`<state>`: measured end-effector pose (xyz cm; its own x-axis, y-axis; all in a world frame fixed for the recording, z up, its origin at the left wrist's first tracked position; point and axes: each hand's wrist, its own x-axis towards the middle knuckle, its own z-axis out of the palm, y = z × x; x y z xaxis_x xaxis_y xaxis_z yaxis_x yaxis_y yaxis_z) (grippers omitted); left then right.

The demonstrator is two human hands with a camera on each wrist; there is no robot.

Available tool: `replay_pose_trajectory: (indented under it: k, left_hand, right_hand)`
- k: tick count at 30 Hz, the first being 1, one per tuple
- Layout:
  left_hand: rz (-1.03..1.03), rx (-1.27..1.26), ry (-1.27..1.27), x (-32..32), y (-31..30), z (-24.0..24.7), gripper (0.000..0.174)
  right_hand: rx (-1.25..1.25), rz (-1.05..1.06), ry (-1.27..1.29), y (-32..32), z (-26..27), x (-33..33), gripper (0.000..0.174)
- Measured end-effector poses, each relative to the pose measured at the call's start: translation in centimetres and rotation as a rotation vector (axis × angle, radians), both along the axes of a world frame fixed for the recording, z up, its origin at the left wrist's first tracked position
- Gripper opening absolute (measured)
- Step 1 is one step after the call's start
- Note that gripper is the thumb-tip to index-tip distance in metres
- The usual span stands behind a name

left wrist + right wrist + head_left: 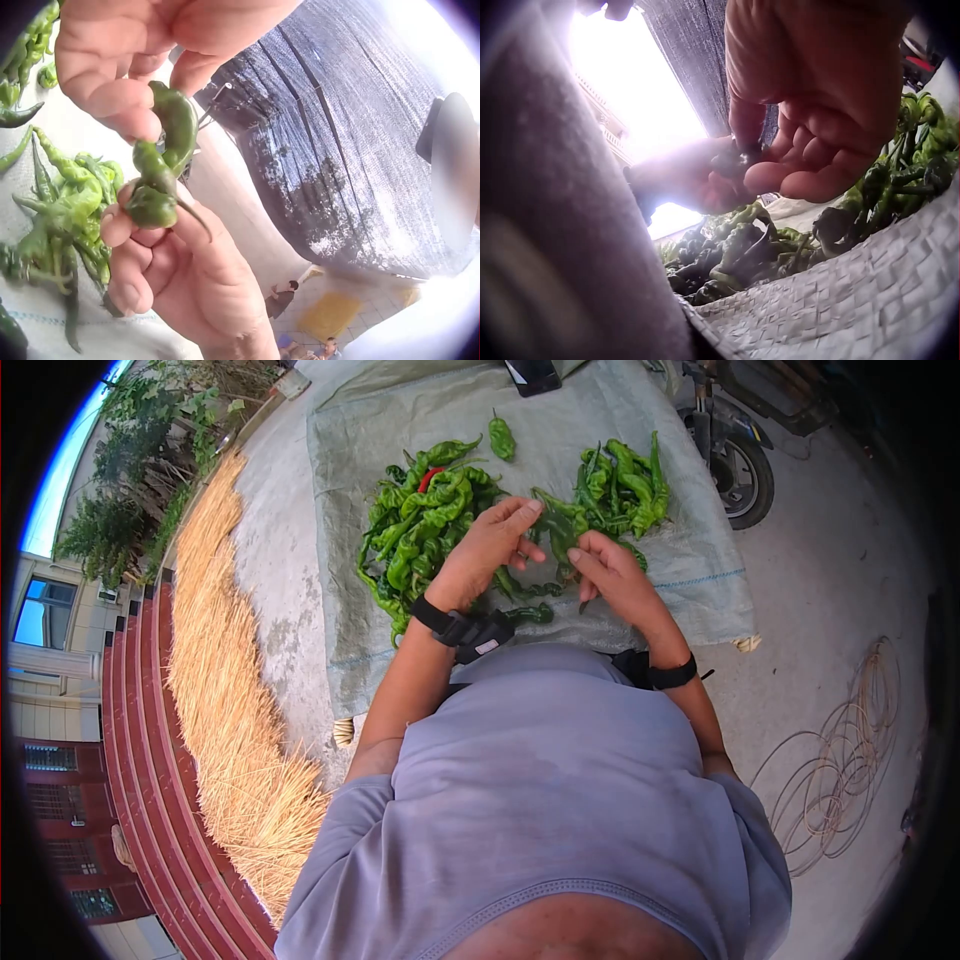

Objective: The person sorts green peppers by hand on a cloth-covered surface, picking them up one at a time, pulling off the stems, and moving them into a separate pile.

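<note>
Between both hands is a curved green pepper (180,127), its stem end pointing toward the right hand. My left hand (492,548) pinches its upper part between thumb and fingers. At the lower, stem end, my right hand (618,582) grips it with thumb and curled fingers. Fingers cover parts of the pepper in each view. A large heap of green peppers (430,520), with one red pepper (430,479) in it, lies beside the left hand. Beyond the right hand lies a smaller pile of peppers (625,485). A single pepper (502,437) lies apart at the back.
The peppers lie on a pale woven sheet (350,560). A dark phone (533,376) sits at its far edge. Dry straw-coloured stalks (215,660) cover the ground at left, a wheel (742,480) stands at back right, and a loose coil of cable (835,770) lies at right.
</note>
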<state>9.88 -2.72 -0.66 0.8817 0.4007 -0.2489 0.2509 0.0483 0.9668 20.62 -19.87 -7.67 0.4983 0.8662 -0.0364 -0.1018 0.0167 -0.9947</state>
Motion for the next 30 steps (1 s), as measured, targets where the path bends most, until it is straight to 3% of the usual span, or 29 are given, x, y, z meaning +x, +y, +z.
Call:
replay_pose_trajectory:
  k: [4,7,10,11,15,20,26,30]
  left_hand:
    - [-0.08,0.31,0.107,-0.1,1.1,-1.8,0.028]
    - [-0.332,0.517,0.187,-0.2,1.0,-3.1,0.03]
    - [-0.513,1.1,0.228,-0.2,0.1,-5.0,0.036]
    - [-0.491,1.143,0.295,-0.6,-0.4,-5.3,0.039]
    - [-0.509,1.211,0.314,-0.8,-0.9,-5.5,0.037]
    - [-0.555,1.163,0.333,-0.8,-0.6,-4.4,0.036]
    - [-0.385,0.842,0.135,-0.2,0.0,-2.6,0.035]
    - [-0.327,0.92,0.021,-0.1,-0.4,-1.0,0.033]
  right_hand:
    - [0.006,-0.094,0.002,0.0,-0.1,0.9,0.018]
    - [0.061,-0.143,0.009,0.0,-0.2,1.5,0.021]
    - [0.158,-0.271,0.03,0.3,0.5,1.2,0.032]
    - [0.191,-0.324,0.037,0.3,0.7,1.0,0.035]
    - [0.175,-0.403,0.059,-0.1,0.6,1.5,0.034]
    - [0.116,-0.246,0.036,-0.4,-0.7,2.1,0.026]
    - [-0.021,-0.051,-0.136,-0.3,0.5,1.1,0.024]
    - [-0.017,-0.006,-0.205,-0.4,1.2,0.0,0.025]
